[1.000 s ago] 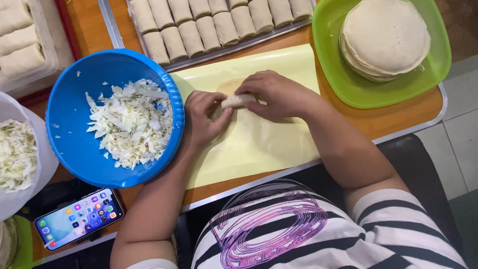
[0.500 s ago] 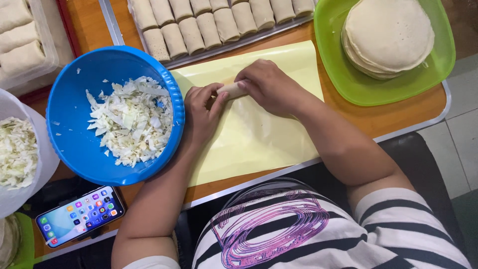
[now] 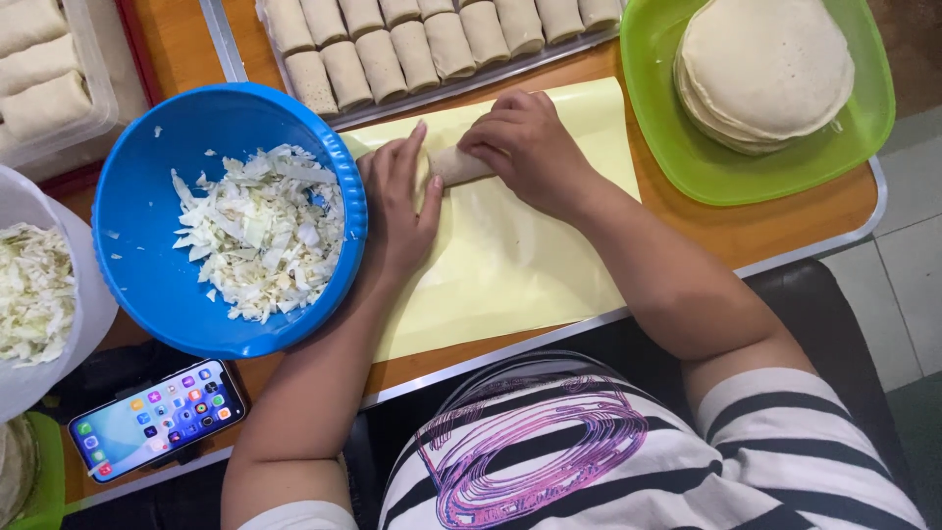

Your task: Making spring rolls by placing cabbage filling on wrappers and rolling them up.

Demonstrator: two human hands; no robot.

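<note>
My hands meet over a pale roll [image 3: 459, 165] of dough on a yellow sheet [image 3: 510, 265] spread across the orange table [image 3: 785, 221]. My right hand [image 3: 525, 147] lies curled over the roll's right end, fingers bent down on top of it, pressing rather than lifting. My left hand [image 3: 397, 196] rests flat and open at the roll's left end, fingers stretched toward the tray [image 3: 228, 44], the thumb tip touching the dough; it clasps nothing. The roll lies on the far part of the sheet, just short of the tray's near rim, with only its middle showing between my two hands.

Just left of my left hand stands a blue bowl [image 3: 147, 177] of chopped cabbage [image 3: 260, 231], its rim touching my wrist. Beyond the sheet, the metal tray holds rows of finished rolls [image 3: 392, 34]. At the far right, a green plate [image 3: 746, 182] carries a stack of round wrappers [image 3: 765, 69]. At the left edge a white bowl [image 3: 83, 314] holds more shredded cabbage, and a phone [image 3: 157, 417] with a lit screen lies near the table's front edge, well apart from the sheet. A clear box [image 3: 88, 108] with more rolls sits at the top left corner.
</note>
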